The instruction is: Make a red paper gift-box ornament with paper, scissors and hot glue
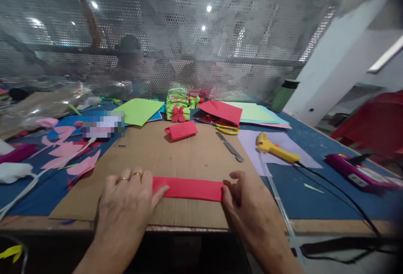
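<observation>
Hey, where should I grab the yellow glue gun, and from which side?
By the handle of the glue gun, probably best from above and the right. It lies flat, handle stretching right toward the cord, while the clear stick runs from the gun's left end toward you. Your right hand, now at the red strip, should clear that stick.
</observation>
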### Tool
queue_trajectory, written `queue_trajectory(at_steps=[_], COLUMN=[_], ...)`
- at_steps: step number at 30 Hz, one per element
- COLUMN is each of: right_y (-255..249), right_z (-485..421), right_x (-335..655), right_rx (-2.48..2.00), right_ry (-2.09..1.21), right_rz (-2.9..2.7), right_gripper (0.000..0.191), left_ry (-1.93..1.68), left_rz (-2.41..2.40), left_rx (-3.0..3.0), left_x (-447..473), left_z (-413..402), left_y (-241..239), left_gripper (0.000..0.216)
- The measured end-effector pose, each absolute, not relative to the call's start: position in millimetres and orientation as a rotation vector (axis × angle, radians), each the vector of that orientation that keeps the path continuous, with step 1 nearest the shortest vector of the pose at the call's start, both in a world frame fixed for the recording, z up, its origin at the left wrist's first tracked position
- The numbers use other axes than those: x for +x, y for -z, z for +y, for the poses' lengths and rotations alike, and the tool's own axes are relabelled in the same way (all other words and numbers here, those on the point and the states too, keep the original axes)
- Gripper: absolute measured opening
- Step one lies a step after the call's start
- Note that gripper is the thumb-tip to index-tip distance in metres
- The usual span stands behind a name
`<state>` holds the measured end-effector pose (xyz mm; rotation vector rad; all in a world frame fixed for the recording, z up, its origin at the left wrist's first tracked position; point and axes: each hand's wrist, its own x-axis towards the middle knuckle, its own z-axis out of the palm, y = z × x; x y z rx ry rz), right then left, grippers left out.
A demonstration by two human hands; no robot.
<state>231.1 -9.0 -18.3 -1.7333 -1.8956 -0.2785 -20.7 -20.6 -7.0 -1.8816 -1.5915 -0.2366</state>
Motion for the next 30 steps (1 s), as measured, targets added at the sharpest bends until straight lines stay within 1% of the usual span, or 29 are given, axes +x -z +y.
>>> queue_trajectory(at_steps=[2, 3, 5, 6, 8, 10, 13, 15, 20, 23, 25, 27, 28, 30], right_y=[18.3, 18.4, 18.8, 19.1, 19.8, 20.6, 21.0, 19.8, 12.2, 14.2, 20.7, 28.9, 32.5, 37.3], right_z=[-9.5, -9.7, -9.8, -9.8, -10.0, -10.3, -10.8, -11.8, -22.4, -32.6, -38.2, -42.3, -44.2, -47.9], right_x=[230.8, 230.8, 230.8, 230.8, 230.7, 231.1, 232.8, 233.8, 222.5, 205.7, 196.8, 193.3, 193.8, 198.6], right_rx=[-1.737, -1.737, -1.724, -1.709, -1.675, -1.654, -1.65, -1.598, -1.276, -1.066, -0.992, -1.007, -1.029, -1.065], right_ry=[0.276, 0.281, 0.299, 0.306, 0.322, 0.332, 0.341, 0.353, 0.463, 0.477, 0.497, 0.547, 0.57, 0.601], right_rz=[-1.877, -1.868, -1.852, -1.85, -1.853, -1.868, -1.898, -1.918, -1.965, -2.149, -2.262, -2.304, -2.305, -2.302], right_gripper=[0.02, 0.019, 0.016, 0.015, 0.013, 0.012, 0.012, 0.013, 0.025, 0.03, 0.047, 0.062, 0.064, 0.061], left_ry=[0.212, 0.213, 0.222, 0.233, 0.252, 0.277, 0.296, 0.288, 0.297, 0.279, 0.254, 0.228, 0.218, 0.211], left_rz=[-1.593, -1.583, -1.52, -1.459, -1.307, -1.132, -0.975, -0.997, -1.09, -1.108, -1.125, -1.136, -1.136, -1.128], left_rx=[-1.859, -1.85, -1.872, -1.909, -2.026, -2.152, -2.266, -2.307, -2.389, -2.408, -2.413, -2.398, -2.387, -2.379], left_x=[-19.0, -17.1, -12.6, -10.7, -9.6, -12.2, -18.1, -19.2, -13.3, -11.3, -11.5, -12.5, -13.1, -14.1], left_z=[-19.2, -19.0, -18.5, -17.9, -15.3, -11.3, -6.2, -5.5, -8.5, -9.3, -8.9, -8.3, -8.0, -7.7], left_y=[7.4, 7.8, 9.6, 11.2, 15.6, 20.2, 23.8, 23.8, 21.6, 20.7, 20.6, 20.9, 20.9, 20.1], left_gripper=[0.038, 0.035, 0.021, 0.022, 0.048, 0.065, 0.073, 0.074, 0.065, 0.051, 0.044, 0.048, 0.054, 0.062])
